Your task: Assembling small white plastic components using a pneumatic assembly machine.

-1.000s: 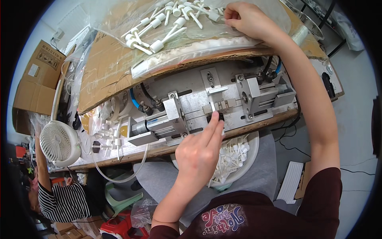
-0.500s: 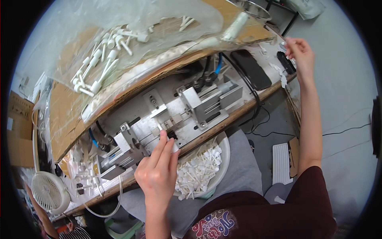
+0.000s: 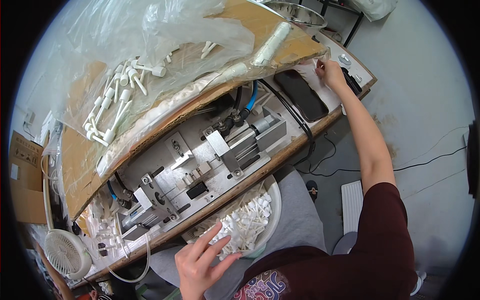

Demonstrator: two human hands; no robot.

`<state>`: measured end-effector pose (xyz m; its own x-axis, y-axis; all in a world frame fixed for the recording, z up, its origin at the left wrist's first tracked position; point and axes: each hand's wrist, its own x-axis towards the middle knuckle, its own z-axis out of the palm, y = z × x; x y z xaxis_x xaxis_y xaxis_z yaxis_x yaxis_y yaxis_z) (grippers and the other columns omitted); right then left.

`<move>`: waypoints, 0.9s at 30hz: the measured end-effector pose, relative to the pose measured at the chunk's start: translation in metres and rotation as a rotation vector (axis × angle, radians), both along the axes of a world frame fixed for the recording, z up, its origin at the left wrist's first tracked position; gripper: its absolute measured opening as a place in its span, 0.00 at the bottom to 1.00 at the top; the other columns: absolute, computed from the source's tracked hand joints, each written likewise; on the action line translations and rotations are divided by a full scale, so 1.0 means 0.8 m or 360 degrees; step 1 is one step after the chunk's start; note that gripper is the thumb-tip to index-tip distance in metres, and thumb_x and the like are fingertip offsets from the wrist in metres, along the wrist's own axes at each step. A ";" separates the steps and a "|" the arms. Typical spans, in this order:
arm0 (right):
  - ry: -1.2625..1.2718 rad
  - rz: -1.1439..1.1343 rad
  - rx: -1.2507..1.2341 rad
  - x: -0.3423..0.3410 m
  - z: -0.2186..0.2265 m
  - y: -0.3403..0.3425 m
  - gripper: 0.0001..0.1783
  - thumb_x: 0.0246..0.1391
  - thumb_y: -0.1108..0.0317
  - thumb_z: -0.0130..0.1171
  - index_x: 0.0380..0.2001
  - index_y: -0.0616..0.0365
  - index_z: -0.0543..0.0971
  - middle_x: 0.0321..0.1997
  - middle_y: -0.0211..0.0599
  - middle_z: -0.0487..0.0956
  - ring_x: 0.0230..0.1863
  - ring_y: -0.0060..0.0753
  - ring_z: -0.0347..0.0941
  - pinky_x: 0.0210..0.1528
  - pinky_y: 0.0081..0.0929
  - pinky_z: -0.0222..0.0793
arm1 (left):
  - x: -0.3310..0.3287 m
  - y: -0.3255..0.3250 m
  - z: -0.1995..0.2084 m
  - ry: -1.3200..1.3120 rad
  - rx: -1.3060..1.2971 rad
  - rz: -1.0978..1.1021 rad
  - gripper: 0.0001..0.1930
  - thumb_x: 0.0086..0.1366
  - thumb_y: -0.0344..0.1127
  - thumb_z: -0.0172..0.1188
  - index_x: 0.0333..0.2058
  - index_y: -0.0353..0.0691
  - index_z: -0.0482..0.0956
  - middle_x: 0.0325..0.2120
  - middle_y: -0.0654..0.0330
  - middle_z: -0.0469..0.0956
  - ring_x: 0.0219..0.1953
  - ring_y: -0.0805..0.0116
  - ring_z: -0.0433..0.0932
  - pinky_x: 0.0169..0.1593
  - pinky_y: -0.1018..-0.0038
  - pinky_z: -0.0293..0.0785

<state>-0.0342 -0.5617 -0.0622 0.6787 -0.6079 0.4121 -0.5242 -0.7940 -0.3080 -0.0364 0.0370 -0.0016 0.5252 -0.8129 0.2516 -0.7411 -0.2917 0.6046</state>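
Loading stage: the left hand (image 3: 202,260), fingers spread and empty, hovers over the round white bowl of small white plastic parts (image 3: 250,225) at 6 o'clock, while the right hand (image 3: 331,74), at 1 o'clock, grip indiscernible, touches the bench edge; picking a part likely comes next.

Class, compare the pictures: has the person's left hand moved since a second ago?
Yes. The left hand has come down off the metal press fixture on the bench and now reaches into the bowl of white plastic parts below it.
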 end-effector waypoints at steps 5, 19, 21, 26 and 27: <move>-0.0841 0.0023 0.0402 -0.042 0.024 0.029 0.09 0.54 0.68 0.68 0.37 0.61 0.82 0.37 0.41 0.85 0.40 0.30 0.82 0.45 0.26 0.74 | -0.007 -0.017 -0.004 0.0088 -0.0205 0.0040 0.17 0.46 0.36 0.78 0.35 0.39 0.87 0.42 0.54 0.85 0.27 0.66 0.83 0.31 0.75 0.78; -0.0558 0.1242 0.2309 -0.093 0.058 0.454 0.05 0.56 0.79 0.64 0.37 0.68 0.81 0.39 0.47 0.84 0.37 0.26 0.81 0.42 0.23 0.79 | 0.005 -0.064 -0.015 0.0209 -0.0768 0.0255 0.19 0.50 0.23 0.73 0.44 0.34 0.85 0.39 0.54 0.82 0.40 0.63 0.82 0.41 0.72 0.80; -0.0429 0.1057 0.2662 -0.081 0.053 0.454 0.06 0.57 0.79 0.63 0.38 0.68 0.80 0.36 0.45 0.84 0.34 0.26 0.81 0.39 0.24 0.79 | 0.002 -0.045 -0.012 0.0201 -0.0729 0.0264 0.18 0.50 0.22 0.73 0.43 0.34 0.86 0.38 0.55 0.82 0.40 0.64 0.82 0.41 0.73 0.80; -0.0321 0.1093 0.2953 -0.053 0.055 0.463 0.11 0.65 0.65 0.59 0.40 0.64 0.78 0.35 0.43 0.85 0.31 0.28 0.82 0.32 0.20 0.76 | 0.005 -0.018 -0.013 0.0010 -0.0601 -0.0025 0.18 0.48 0.28 0.71 0.41 0.34 0.86 0.50 0.52 0.81 0.41 0.61 0.83 0.41 0.70 0.81; -0.0310 0.1109 0.2987 -0.052 0.056 0.463 0.12 0.65 0.64 0.59 0.40 0.64 0.78 0.34 0.43 0.85 0.31 0.27 0.82 0.32 0.20 0.76 | 0.004 -0.015 -0.013 0.0012 -0.0600 -0.0041 0.18 0.48 0.28 0.71 0.41 0.33 0.86 0.50 0.52 0.82 0.41 0.61 0.83 0.41 0.70 0.81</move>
<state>-0.0756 -0.1911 -0.0177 0.9762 0.0089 -0.2166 -0.1912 0.5062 -0.8409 -0.0334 0.0247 -0.0123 0.5090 -0.6767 0.5320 -0.7404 -0.0290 0.6715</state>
